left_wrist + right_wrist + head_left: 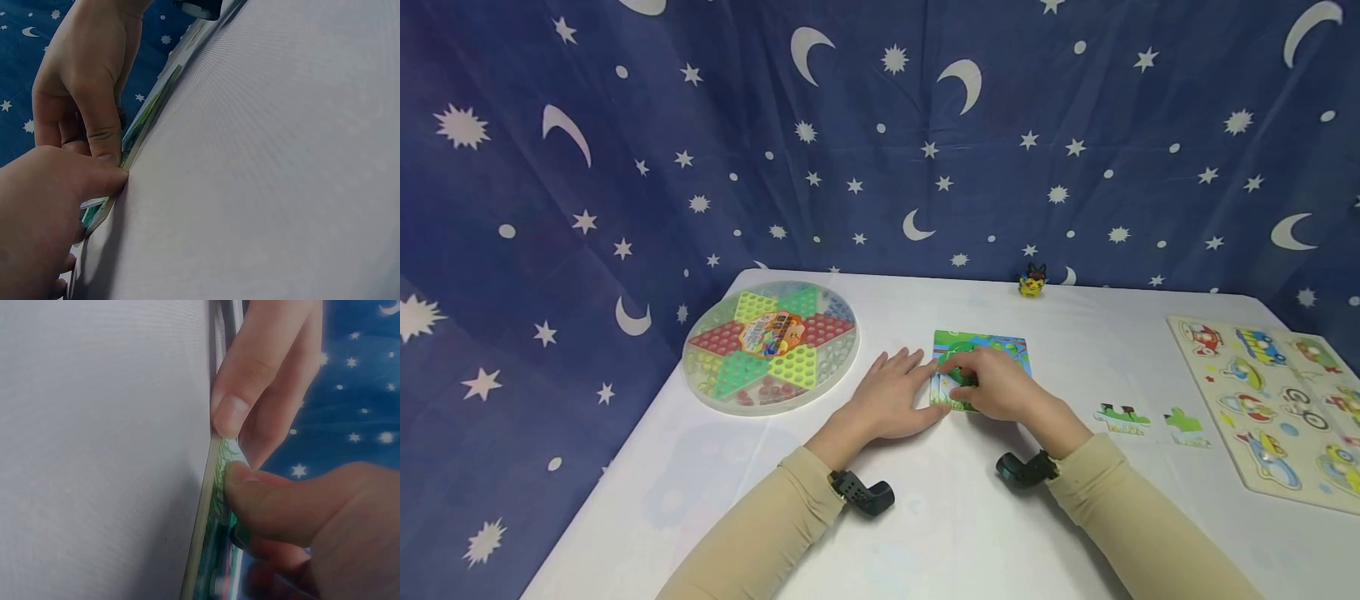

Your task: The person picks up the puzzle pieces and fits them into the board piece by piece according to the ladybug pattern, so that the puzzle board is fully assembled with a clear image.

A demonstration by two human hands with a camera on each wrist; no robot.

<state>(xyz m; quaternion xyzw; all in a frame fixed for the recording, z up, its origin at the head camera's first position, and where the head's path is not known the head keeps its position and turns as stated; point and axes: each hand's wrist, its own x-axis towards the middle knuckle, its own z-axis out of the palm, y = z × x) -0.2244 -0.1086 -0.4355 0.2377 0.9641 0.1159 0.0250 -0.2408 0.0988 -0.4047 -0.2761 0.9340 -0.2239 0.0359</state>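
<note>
A small jigsaw puzzle board (1018,352) with a green and blue picture lies on the table in the head view, partly covered by both hands. My left hand (889,400) lies at its left side with fingers stretched out, the thumb touching the near left corner. Over the board, my right hand (1000,386) has its fingers curled down and pinches a puzzle piece (236,450) with white and green print, mostly hidden by the fingers. In the right wrist view, the left thumb (232,412) rests on the board's edge beside the piece.
Two loose puzzle pieces, one with dark squares (1123,417) and one greener (1185,421), lie right of the board. A round Chinese checkers set (772,350) is at left, a wooden picture board (1262,408) at right, and a small yellow figurine (1032,283) at the back.
</note>
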